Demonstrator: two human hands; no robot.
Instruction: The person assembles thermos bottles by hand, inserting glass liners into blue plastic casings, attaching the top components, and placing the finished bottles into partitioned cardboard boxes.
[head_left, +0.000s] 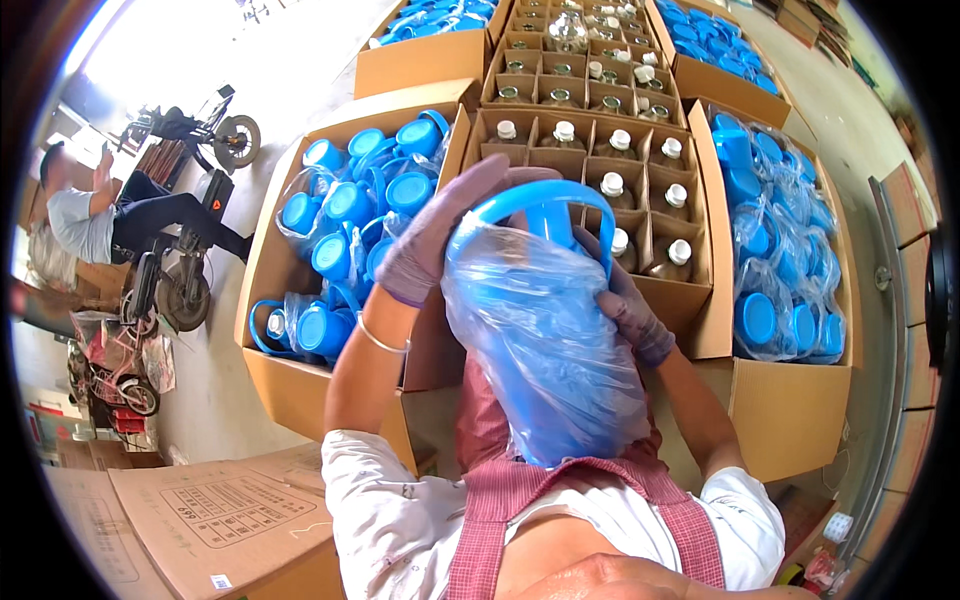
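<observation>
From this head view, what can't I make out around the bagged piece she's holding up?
- Head view: the blue handled lid inside the plastic bag; the cloudy film blurs its lower part.
- Right hand: fingers hidden behind the bag.
- Left hand: palm faces away, grip unclear.
- Divided box of bottles: near cells hidden by bag and hands.

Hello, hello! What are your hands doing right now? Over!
Left hand and right hand, both gloved, grip a blue-handled jug in a plastic bag. Divider box of capped bottles right behind. Nothing in between.
</observation>
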